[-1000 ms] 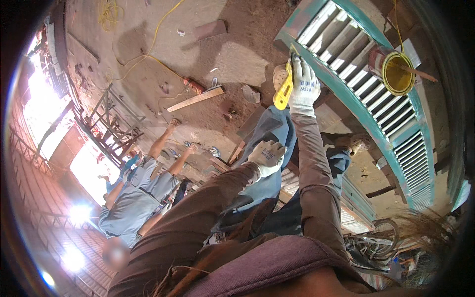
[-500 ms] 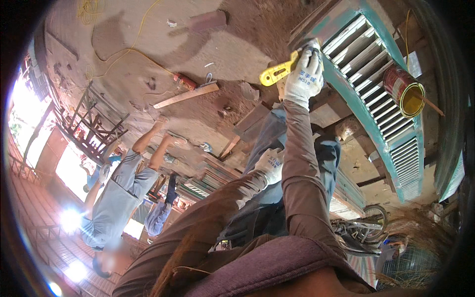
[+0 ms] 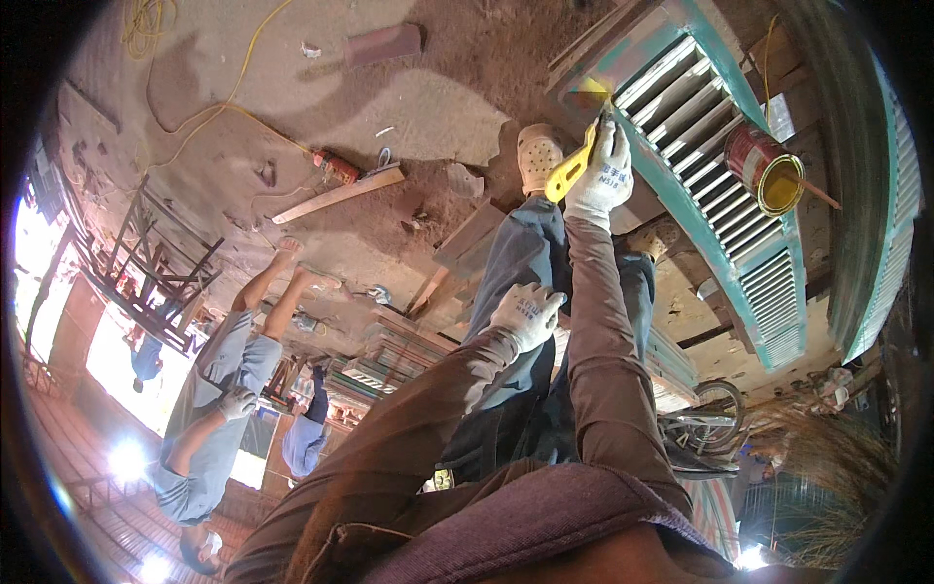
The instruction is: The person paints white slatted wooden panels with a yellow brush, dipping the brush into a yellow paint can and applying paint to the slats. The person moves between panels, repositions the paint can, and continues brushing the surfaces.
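My right hand (image 3: 603,180), in a white work glove, is closed around a yellow-handled tool (image 3: 572,167). The tool's flat handle has a hole at its end; its narrow dark tip points away from me, and I cannot tell its exact kind. That tip is at the corner of a teal louvered wooden shutter (image 3: 696,200), beside a small yellow patch (image 3: 592,90). My left hand (image 3: 528,313), also gloved, lies on my jeans-covered left leg with loosely bent fingers and holds nothing.
On the shutter stands a red paint can (image 3: 764,167) with yellow contents and a stick. Another louvered panel (image 3: 890,224) is at far right. A red power tool (image 3: 336,165) with a yellow cord and a wooden strip (image 3: 341,192) lie on the ground. A person (image 3: 209,399) stands at left.
My right hand has turned the tool, so its handle now points toward me. A yellow patch shows at the shutter's corner. The view has shifted, and the person's gloved hand has moved.
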### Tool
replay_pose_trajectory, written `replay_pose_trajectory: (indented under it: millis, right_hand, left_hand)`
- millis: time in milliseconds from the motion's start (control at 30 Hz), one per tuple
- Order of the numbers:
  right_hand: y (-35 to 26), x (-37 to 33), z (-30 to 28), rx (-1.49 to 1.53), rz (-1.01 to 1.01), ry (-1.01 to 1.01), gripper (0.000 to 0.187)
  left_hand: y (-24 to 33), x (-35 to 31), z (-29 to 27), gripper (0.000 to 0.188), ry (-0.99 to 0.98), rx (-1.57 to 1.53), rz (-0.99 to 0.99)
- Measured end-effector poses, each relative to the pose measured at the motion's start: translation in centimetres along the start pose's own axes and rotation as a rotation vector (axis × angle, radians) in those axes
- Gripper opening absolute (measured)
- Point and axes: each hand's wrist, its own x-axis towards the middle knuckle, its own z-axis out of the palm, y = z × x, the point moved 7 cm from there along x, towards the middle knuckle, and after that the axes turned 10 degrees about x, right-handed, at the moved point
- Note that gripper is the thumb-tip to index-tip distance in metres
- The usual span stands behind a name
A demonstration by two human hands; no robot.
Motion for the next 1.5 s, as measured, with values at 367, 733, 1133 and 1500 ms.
replay_pose_trajectory:
  millis: [367, 733, 1133, 1500]
  right_hand:
    - [-0.1, -1.0, 1.7, -0.100, 0.077, 0.055, 0.048]
    - [-1.2, -0.3, 1.5, -0.087, -0.067, -0.192, 0.047]
    - [-3.1, 1.7, 2.0, 0.133, -0.087, -0.314, 0.049]
    - [-3.5, 2.3, 2.5, 0.096, 0.028, -0.231, 0.046]
  left_hand:
    - [-1.0, 0.2, -2.0, 0.030, -0.127, -0.070, -0.028]
    - [-1.2, 0.5, -0.9, 0.034, -0.101, -0.136, -0.061]
    - [-1.7, 2.2, -9.1, 0.027, 0.342, -0.169, -0.120]
    - [-10.1, -2.7, -19.5, 0.022, 0.510, -0.055, -0.338]
